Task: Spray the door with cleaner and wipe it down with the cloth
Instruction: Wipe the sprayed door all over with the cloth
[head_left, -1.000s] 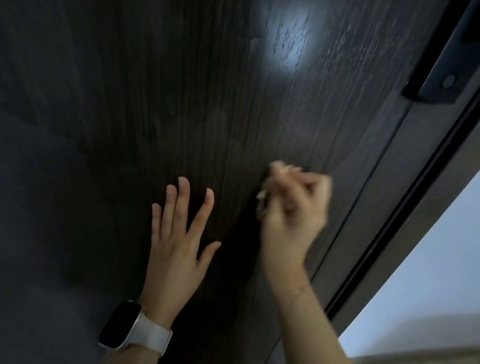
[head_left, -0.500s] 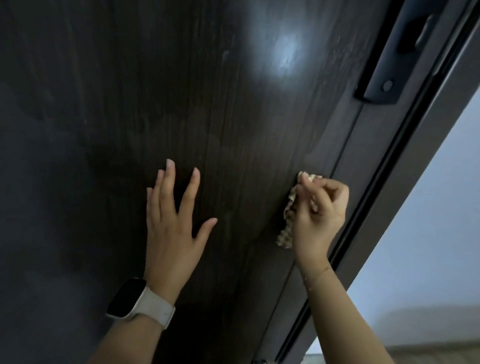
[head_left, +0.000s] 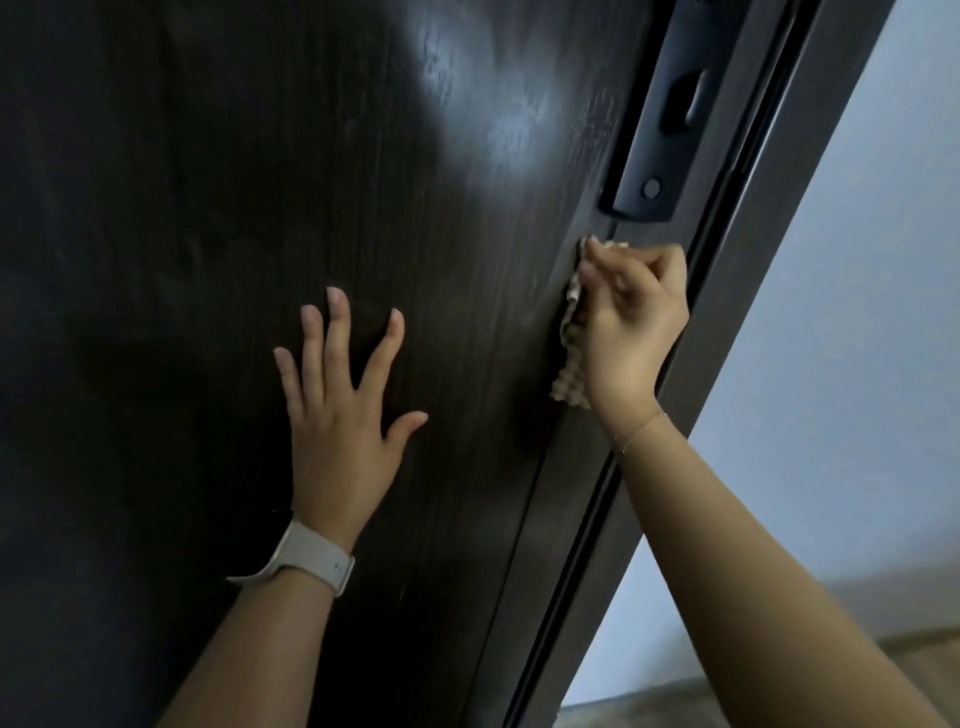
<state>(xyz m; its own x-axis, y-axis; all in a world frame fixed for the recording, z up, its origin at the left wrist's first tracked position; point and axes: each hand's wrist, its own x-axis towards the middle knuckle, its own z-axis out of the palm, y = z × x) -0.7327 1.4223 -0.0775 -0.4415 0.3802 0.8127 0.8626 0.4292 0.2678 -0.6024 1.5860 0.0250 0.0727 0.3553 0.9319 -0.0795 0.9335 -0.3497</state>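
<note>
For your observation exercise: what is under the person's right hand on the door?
Under the right hand a beige waffle-textured cloth is gripped against the dark wooden door, just below the black lock plate. Only the cloth's left edge and top corner show; the hand covers the rest.

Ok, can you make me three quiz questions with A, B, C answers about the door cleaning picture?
1. Where is the cloth?
A. on the floor
B. just below the handle plate
C. under the left hand

2. What colour is the watch strap?
A. white
B. red
C. green

3. How is the left hand?
A. fist
B. holding a bottle
C. flat, fingers spread on the door

Answers: B, the right hand grips it there; A, the strap looks white; C, its palm lies against the wood.
</note>
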